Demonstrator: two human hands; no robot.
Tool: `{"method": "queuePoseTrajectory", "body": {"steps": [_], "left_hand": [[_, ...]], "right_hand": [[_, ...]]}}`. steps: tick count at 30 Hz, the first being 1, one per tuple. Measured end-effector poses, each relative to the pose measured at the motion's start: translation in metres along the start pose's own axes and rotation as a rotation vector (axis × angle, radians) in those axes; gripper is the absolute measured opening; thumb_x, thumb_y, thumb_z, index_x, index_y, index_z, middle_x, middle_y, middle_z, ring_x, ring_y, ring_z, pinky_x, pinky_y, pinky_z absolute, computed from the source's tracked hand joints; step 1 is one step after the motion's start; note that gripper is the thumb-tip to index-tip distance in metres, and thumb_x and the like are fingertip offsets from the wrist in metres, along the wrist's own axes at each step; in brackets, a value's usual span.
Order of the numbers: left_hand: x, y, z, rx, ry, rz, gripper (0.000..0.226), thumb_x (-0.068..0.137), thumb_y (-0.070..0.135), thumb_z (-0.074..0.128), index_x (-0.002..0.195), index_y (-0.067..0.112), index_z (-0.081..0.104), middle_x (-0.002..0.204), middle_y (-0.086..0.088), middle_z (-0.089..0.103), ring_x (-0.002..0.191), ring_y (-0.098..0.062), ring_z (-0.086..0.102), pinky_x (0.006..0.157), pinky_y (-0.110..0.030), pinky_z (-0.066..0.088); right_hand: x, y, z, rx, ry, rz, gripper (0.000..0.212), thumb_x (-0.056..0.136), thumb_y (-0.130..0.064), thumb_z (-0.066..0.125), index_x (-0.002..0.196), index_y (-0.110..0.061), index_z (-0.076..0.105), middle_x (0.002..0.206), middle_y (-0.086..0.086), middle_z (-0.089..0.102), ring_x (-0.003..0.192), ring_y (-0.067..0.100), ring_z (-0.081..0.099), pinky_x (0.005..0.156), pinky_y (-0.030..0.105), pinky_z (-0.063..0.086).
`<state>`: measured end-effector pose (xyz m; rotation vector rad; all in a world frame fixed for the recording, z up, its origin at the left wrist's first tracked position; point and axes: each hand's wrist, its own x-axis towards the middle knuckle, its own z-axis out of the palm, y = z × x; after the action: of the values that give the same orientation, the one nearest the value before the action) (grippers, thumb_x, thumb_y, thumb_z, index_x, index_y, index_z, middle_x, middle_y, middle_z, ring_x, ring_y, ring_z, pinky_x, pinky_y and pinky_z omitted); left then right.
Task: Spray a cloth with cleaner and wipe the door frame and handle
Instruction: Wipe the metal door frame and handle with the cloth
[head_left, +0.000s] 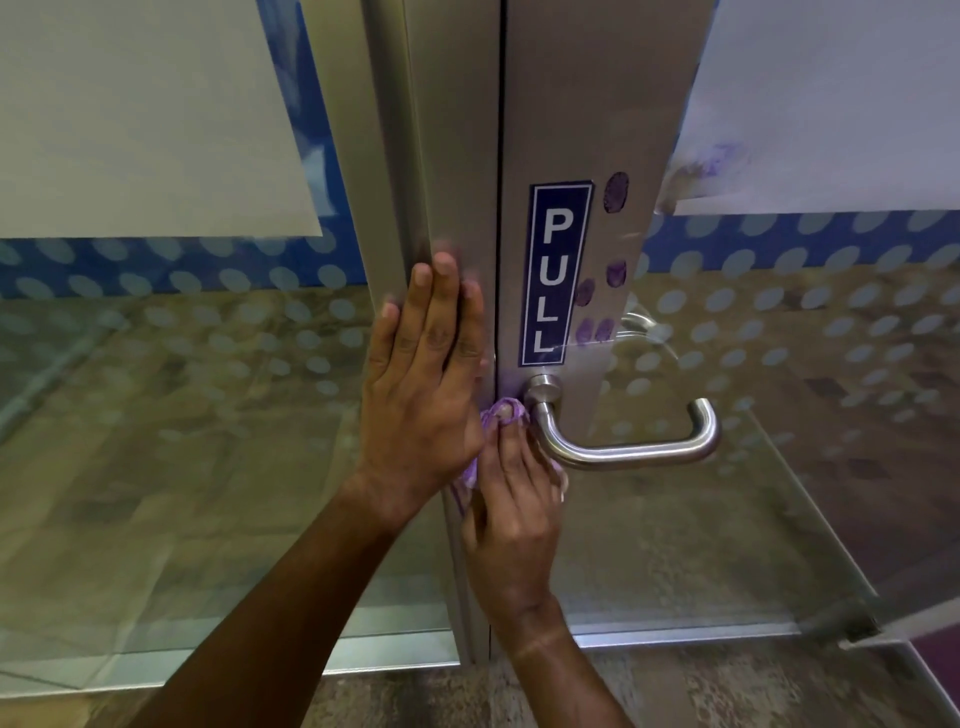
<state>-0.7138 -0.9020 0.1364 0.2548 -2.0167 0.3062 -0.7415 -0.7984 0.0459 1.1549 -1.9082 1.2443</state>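
Observation:
A grey metal door frame runs up the middle of the view, next to the door's metal stile with a blue PULL sign. My left hand lies flat with straight fingers against the frame, left of the gap. My right hand grips a purple cloth and presses it to the door just left of the round base of the steel lever handle. Most of the cloth is hidden under both hands. Several purple smudges mark the stile beside the sign.
Glass panels with a blue band and frosted dots flank the frame on both sides. White paper sheets cover the upper glass. A metal threshold runs along the floor below the door.

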Motion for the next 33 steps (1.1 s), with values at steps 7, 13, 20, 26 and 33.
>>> {"method": "queuePoseTrajectory", "body": {"steps": [7, 13, 20, 26, 33], "left_hand": [[-0.001, 0.001, -0.001, 0.026, -0.016, -0.019, 0.054, 0.108, 0.032, 0.02, 0.152, 0.008, -0.001, 0.161, 0.002, -0.026, 0.151, -0.016, -0.016, 0.123, -0.038, -0.006], [-0.002, -0.002, -0.001, 0.031, -0.03, 0.001, 0.059, 0.107, 0.025, 0.023, 0.154, 0.013, -0.011, 0.161, 0.0, -0.027, 0.151, -0.017, -0.017, 0.123, -0.037, -0.008], [-0.002, -0.003, 0.0, 0.025, -0.035, -0.004, 0.061, 0.106, 0.021, 0.026, 0.155, 0.013, -0.009, 0.162, -0.001, -0.024, 0.152, -0.019, -0.014, 0.124, -0.038, -0.007], [-0.002, -0.001, 0.001, 0.026, -0.026, -0.008, 0.062, 0.106, 0.022, 0.026, 0.155, 0.013, -0.011, 0.162, -0.001, -0.026, 0.151, -0.018, -0.015, 0.124, -0.038, -0.007], [-0.001, -0.002, -0.001, 0.041, -0.035, -0.007, 0.067, 0.104, 0.019, 0.03, 0.154, 0.014, -0.013, 0.161, 0.0, -0.028, 0.151, -0.017, -0.018, 0.123, -0.037, -0.008]], "right_hand": [[-0.008, 0.018, -0.011, -0.113, -0.11, 0.007, 0.054, 0.105, -0.038, 0.025, 0.125, -0.009, 0.066, 0.125, 0.005, 0.068, 0.105, 0.029, 0.059, 0.079, 0.037, 0.043], [-0.011, 0.02, -0.014, -0.091, -0.077, 0.104, 0.04, 0.093, -0.027, 0.049, 0.127, -0.015, 0.066, 0.126, 0.0, 0.068, 0.098, 0.028, 0.056, 0.078, 0.037, 0.046], [-0.007, 0.028, -0.027, 0.076, 0.142, 0.456, 0.016, 0.066, -0.008, 0.045, 0.063, -0.007, 0.061, 0.065, 0.003, 0.059, 0.075, 0.021, 0.046, 0.059, 0.042, 0.045], [-0.016, 0.029, -0.053, 0.306, 0.46, 0.774, 0.048, 0.079, -0.017, 0.061, 0.126, -0.023, 0.066, 0.11, 0.001, 0.073, 0.093, 0.017, 0.069, 0.08, 0.03, 0.052], [-0.001, 0.028, -0.039, 0.314, 0.523, 0.73, 0.043, 0.07, 0.005, 0.057, 0.112, 0.003, 0.066, 0.111, 0.015, 0.062, 0.094, 0.037, 0.064, 0.08, 0.04, 0.052]]}}
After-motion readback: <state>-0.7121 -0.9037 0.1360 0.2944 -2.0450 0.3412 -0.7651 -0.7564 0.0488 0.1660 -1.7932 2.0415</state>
